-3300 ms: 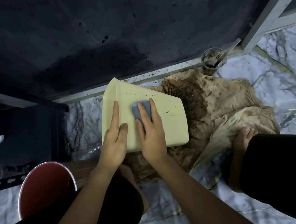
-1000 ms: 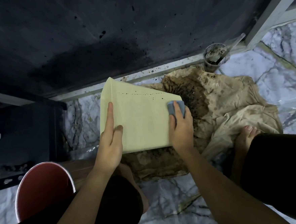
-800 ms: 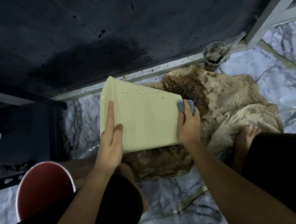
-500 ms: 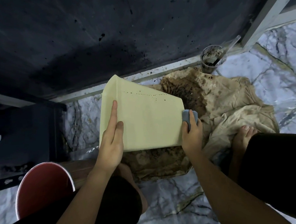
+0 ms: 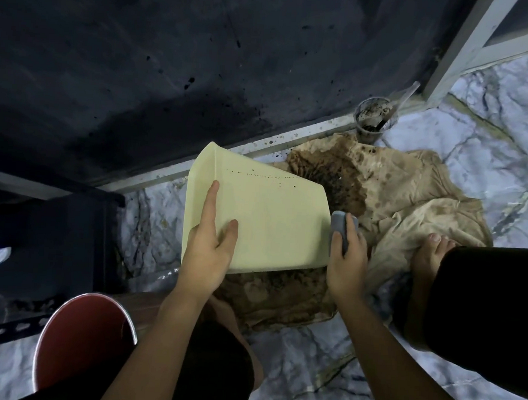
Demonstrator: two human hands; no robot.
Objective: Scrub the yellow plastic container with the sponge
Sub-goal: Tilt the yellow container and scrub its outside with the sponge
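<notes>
The pale yellow plastic container lies on its side over a stained cloth, a line of dark specks along its upper face. My left hand holds it at the near left, index finger stretched flat on top and thumb on the face. My right hand grips a grey-blue sponge against the container's right end, just off its top face.
A brown-stained beige cloth spreads on the marble floor. A dirty clear cup with a straw stands by the dark wall. A red bucket sits near left. My bare foot rests on the cloth at right.
My right hand slid the sponge from the middle of the top face rightward, over the edge and down the container's right end. My left hand kept its hold.
</notes>
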